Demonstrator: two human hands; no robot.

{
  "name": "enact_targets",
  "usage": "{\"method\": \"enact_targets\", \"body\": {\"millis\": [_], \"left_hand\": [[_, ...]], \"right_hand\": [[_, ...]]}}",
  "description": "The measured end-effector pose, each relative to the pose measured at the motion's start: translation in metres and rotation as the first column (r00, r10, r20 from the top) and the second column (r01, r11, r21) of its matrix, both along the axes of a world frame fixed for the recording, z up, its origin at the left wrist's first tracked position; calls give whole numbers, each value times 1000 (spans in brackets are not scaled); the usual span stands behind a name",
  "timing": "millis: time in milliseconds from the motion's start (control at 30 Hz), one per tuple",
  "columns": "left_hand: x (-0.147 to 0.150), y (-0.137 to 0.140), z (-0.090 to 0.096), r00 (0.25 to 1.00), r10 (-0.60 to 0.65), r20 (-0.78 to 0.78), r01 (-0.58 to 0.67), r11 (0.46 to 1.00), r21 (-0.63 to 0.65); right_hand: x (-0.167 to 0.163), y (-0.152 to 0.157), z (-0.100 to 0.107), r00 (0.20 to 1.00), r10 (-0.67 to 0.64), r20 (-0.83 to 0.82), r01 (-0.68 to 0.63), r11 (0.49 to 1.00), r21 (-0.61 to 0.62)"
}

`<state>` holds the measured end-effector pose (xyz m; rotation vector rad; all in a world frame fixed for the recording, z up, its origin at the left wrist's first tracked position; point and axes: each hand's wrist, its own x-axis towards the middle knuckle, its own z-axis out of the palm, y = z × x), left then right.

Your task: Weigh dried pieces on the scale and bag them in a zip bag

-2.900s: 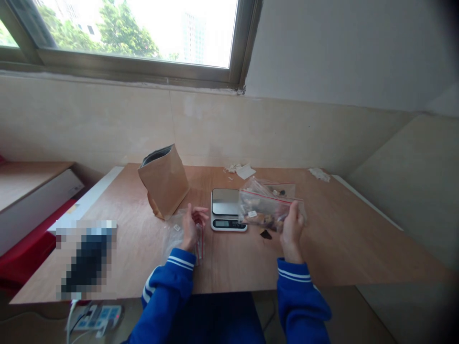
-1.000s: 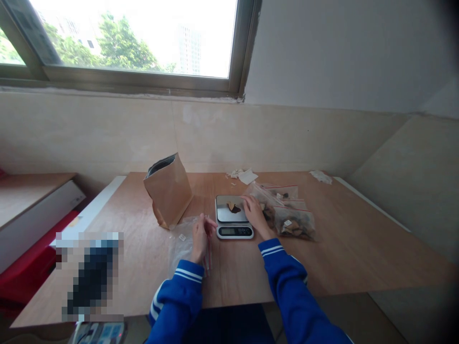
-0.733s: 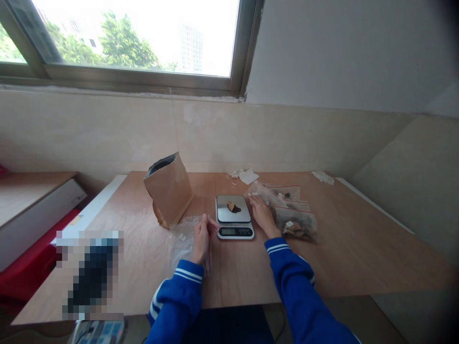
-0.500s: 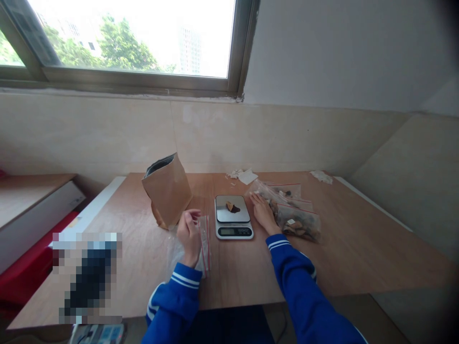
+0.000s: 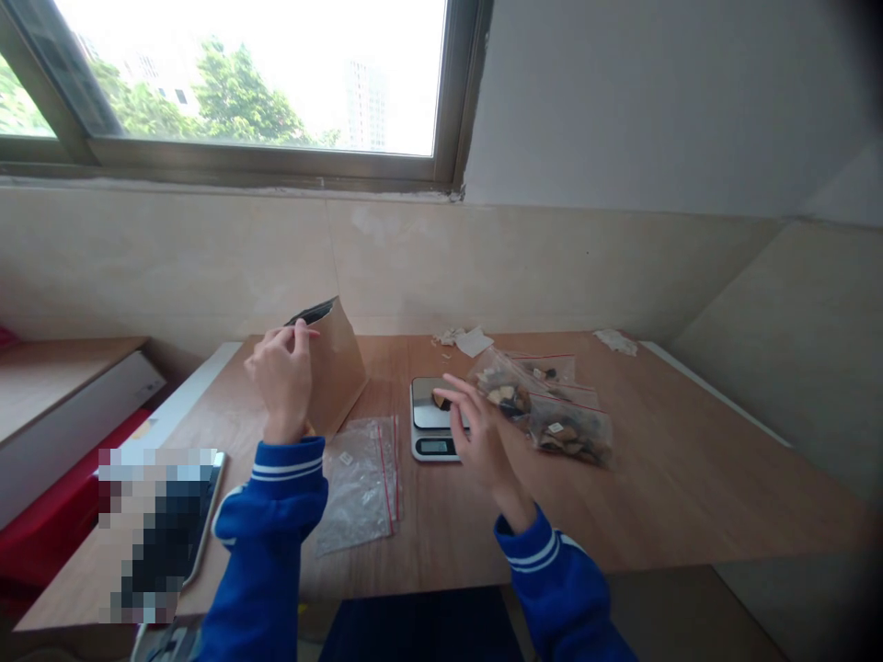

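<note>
My left hand (image 5: 281,375) is raised in front of the brown paper bag (image 5: 338,368), close to its open top. Its fingers are bent but apart, and I see nothing in them. Over the right side of the kitchen scale (image 5: 429,418), my right hand (image 5: 479,432) hovers with fingers spread and empty. A brown dried piece (image 5: 439,401) lies on the scale's metal plate, partly hidden behind the fingers. Clear, flat zip bags (image 5: 359,483) with red seal lines lie between the paper bag and the scale.
Several filled zip bags (image 5: 572,434) with dark and tan dried pieces lie right of the scale. Crumpled white paper (image 5: 475,341) sits at the table's back edge, and another scrap (image 5: 616,342) farther right. A phone-like device (image 5: 200,524), partly pixelated, rests at the left front.
My left hand has moved left and up from the empty zip bags to the paper bag's top. The right hand has come off the filled bags, leftward over the scale.
</note>
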<state>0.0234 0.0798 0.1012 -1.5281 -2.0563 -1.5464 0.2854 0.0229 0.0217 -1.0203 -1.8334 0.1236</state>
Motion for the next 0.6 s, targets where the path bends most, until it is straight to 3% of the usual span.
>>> {"method": "enact_targets", "body": {"millis": [67,167,267,367,433,533,600], "left_hand": [[4,-8,-12,999,-24,-42,25,1000,18],[11,-29,-29,986,38,-162,-12,988,157],[16,-57,-48,931,-16,-364,137,941,309],[19,-81,-67,897,6,-441,218,864,455],[22,-91,-75,886,-8,-464,256,843,474],[28,-98,-76,919,12,-395,207,838,505],[32,-101,-68,959,-5,-283,144,870,472]], "right_hand": [[-19,-15,16,995,93,40,-94,995,15],[-41,-28,32,975,195,110,-200,979,37],[-57,-31,36,956,220,193,-238,969,74],[-69,-30,29,940,133,313,-191,968,164],[-73,-29,21,929,28,370,-124,963,238],[-72,-27,13,922,-58,382,-70,947,314],[-68,-25,12,926,-39,377,-91,943,321]]}}
